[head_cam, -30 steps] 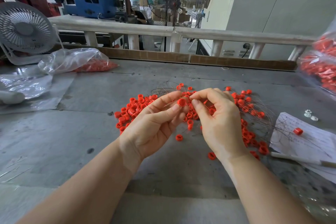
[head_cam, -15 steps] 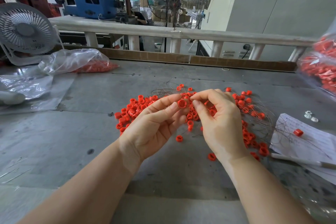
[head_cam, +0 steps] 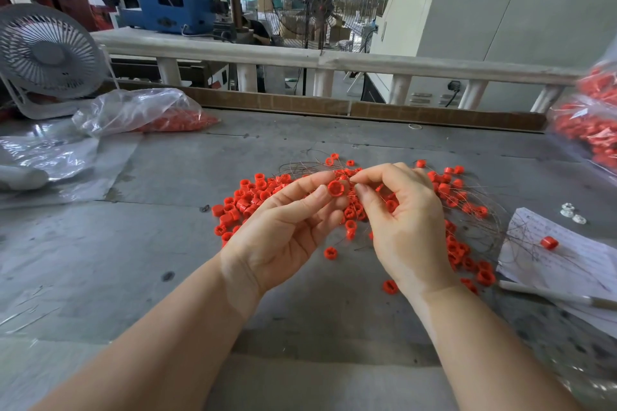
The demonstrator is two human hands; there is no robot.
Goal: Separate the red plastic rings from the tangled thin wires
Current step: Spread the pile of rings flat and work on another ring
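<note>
Head view showed the left hand (head_cam: 283,230) pinching a red ring (head_cam: 336,188) steady while the right hand (head_cam: 404,220) pinched its thin wire (head_cam: 354,179), probably to pull it free.

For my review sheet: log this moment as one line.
left hand: pinches red plastic ring | right hand: pinches thin wire at ring | loose ring pile on grey table

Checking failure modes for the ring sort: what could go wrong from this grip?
1. The left hand pinches one red ring only at the fingertips, so a tug from the right hand on the thin wire could flick it away.
2. The wire tangle is still threaded through the ring pile, so pulling may drag and scatter rings.
</note>
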